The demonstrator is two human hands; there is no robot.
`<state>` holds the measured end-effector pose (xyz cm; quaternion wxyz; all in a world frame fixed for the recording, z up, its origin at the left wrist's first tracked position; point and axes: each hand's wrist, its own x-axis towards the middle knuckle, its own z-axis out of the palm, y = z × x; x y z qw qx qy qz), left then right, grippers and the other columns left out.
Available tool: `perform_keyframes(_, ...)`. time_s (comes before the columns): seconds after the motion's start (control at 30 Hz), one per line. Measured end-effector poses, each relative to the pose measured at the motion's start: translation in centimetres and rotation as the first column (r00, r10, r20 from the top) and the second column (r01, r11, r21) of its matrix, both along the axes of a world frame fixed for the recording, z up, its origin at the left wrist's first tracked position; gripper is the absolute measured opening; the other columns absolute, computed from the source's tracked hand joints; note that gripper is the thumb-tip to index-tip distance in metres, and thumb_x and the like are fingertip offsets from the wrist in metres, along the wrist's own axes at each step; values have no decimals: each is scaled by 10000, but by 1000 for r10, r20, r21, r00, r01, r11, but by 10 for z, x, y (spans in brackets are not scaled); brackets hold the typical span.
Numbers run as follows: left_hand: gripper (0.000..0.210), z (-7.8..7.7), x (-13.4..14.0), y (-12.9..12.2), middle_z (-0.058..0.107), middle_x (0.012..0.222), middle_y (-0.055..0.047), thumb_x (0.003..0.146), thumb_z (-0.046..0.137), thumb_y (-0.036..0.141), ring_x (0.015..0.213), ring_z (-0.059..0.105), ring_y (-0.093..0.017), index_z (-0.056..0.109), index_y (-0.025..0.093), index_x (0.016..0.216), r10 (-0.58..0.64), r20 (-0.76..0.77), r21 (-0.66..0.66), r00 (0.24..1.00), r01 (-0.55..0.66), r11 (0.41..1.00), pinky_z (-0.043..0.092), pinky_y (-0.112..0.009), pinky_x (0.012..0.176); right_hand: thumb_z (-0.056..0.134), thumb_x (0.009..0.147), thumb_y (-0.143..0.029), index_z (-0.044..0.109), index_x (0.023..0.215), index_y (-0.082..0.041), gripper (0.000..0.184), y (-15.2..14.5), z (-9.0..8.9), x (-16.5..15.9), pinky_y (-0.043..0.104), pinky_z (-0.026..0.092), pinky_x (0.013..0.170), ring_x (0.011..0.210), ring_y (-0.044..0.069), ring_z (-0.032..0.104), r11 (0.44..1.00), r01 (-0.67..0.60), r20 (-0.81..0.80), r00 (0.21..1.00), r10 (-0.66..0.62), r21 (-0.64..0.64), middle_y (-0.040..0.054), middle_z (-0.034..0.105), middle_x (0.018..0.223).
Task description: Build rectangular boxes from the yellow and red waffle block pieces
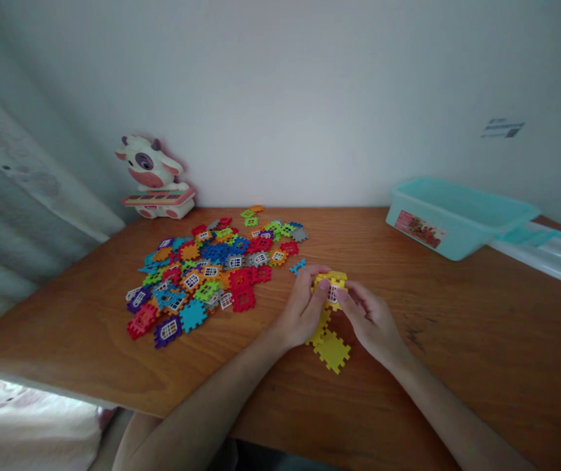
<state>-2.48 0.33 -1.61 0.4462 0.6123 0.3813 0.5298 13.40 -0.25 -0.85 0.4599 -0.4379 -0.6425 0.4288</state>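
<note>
Upper left of the frame: cow-shaped toy keyboard (155,180) against the wall. Left of centre: heap of notched plastic tiles (211,268), red, blue, orange, green, grey and purple, some with white windows. Near centre, left hand (304,307): grasping the yellow tile assembly (334,277), thumb on its front. Assembly, just right of centre: bright yellow, toothed edges, looks box-like from here, white window insert (332,294) facing me. Below it, flat yellow tiles (333,352); cannot tell whether joined to it. Right hand (373,320): gripping the assembly's right side. Far right: turquoise bin (457,216).
</note>
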Motion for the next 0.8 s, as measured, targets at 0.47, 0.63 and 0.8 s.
perform_keyframes(0.47, 317, 10, -13, 0, 593, 1324, -104, 994, 540, 357, 1304, 499, -257, 626, 260, 1283, -68, -44, 235, 997, 76, 969, 324, -438, 1174, 562, 889, -668, 757, 1044, -264, 475, -2, 15, 3, 367, 552, 859, 921, 263, 689, 999, -22, -18, 1000, 22, 25, 77, 763, 1001)
perform_keyframes(0.63, 253, 15, -11, -3, 550, 1398, -114, 966, 597, 347, 1352, 478, -284, 694, 263, 1184, -100, 29, 235, 995, 90, 968, 354, -462, 1158, 577, 900, -642, 756, 999, -261, 432, -2, 14, 3, 337, 548, 817, 863, 239, 681, 999, -27, -62, 998, 28, 20, 66, 754, 945)
perform_keyframes(0.8, 322, 1, -7, 6, 619, 1343, -84, 975, 562, 485, 1324, 509, -254, 709, 239, 1124, -63, 229, 44, 971, 54, 998, 337, -411, 1162, 612, 917, -552, 727, 959, -254, 323, 1, 2, 3, 307, 538, 777, 828, 207, 661, 999, -41, -187, 981, 43, 18, 46, 721, 892)
